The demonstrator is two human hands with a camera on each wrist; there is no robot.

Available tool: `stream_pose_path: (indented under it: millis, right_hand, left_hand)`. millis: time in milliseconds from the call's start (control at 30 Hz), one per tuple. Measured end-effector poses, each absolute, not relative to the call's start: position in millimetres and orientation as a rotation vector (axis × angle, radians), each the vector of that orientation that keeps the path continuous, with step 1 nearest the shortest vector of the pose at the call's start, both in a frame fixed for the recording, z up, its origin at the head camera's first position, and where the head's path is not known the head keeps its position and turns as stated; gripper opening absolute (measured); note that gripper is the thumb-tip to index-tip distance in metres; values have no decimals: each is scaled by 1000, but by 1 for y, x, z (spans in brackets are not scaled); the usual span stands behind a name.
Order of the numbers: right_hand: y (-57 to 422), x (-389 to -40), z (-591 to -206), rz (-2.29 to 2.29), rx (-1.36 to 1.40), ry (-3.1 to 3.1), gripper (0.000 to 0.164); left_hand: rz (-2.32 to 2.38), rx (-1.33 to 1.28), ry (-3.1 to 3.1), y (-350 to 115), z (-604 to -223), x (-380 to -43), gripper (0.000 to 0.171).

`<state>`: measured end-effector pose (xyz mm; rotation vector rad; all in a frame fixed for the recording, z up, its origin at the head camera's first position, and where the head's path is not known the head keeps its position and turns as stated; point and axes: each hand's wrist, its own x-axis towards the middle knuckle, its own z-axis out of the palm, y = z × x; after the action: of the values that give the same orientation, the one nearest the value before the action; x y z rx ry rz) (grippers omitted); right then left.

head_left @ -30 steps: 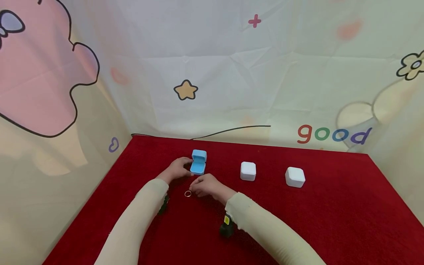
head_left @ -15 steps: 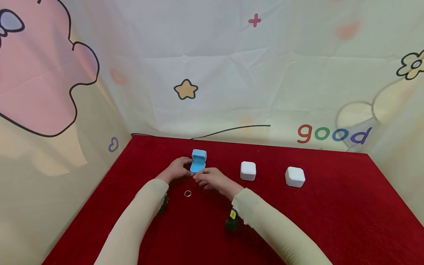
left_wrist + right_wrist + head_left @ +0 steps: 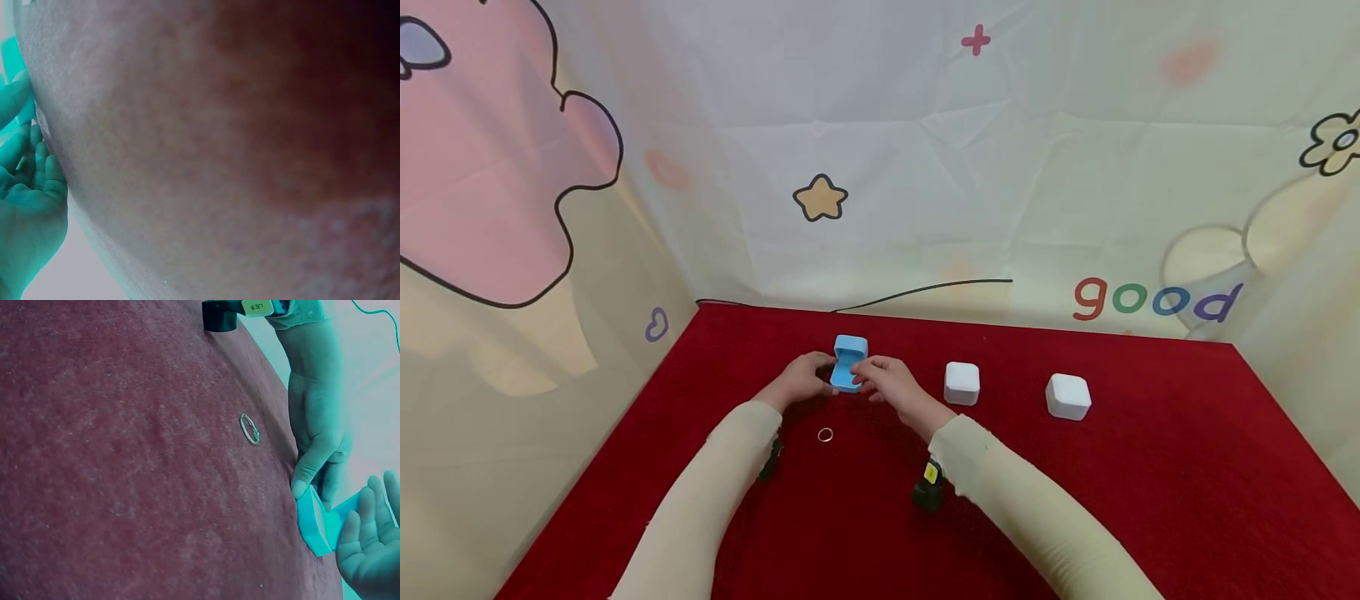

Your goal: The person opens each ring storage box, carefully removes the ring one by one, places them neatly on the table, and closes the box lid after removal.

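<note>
A light-blue ring box (image 3: 845, 381) stands on the red cloth with its lid raised. My left hand (image 3: 802, 378) holds it from the left, thumb at the front edge and fingers towards the back. My right hand (image 3: 887, 383) reaches in from the right, fingertips over the box's base; no object shows in its fingers. In the right wrist view the left hand (image 3: 315, 419) grips the box (image 3: 315, 525), and the right hand's fingers (image 3: 369, 515) extend beside it. A thin ring (image 3: 825, 435) lies on the cloth nearer to me, apart from both hands.
Two white boxes, one in the middle (image 3: 962, 384) and one further right (image 3: 1068, 397), stand shut on the red cloth (image 3: 1120, 483). Behind them hangs a pale printed curtain (image 3: 910, 183). A dark wrist camera (image 3: 928, 487) sits under my right sleeve.
My right hand has moved away from beside the ring, forward to the blue ring box, its fingertips now over the base. The left hand, the ring and the boxes have stayed put.
</note>
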<state>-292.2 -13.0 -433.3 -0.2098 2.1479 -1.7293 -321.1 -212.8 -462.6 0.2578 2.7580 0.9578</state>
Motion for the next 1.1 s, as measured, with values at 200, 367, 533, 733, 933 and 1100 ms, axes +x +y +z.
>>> stream_pose_path:
  millis: [200,367,533,733,933,1100]
  right_hand:
    - [-11,-297,-429,-1822,-182,2161,32]
    - [-8,-301,-423,-1833,-187,2184,33]
    - [-8,-304,-419,-1829,-197,2195,36]
    - [-9,-309,-416,-1866,-174,2211,35]
    - [-9,-314,-414,-1846,-163,2220,38]
    - [-10,-317,-414,-1814,-154,2226,42]
  left_hand:
    - [971,231,2739,-215,-465,-324,61]
    - [975,240,2732,-215,-467,-326,60]
    - [956,231,2734,-214,-468,-327,60]
    - [964,196,2719,-214,-467,-326,62]
    - [962,201,2727,-214,-465,-325,61]
    - [970,204,2732,-213,-464,-323,60]
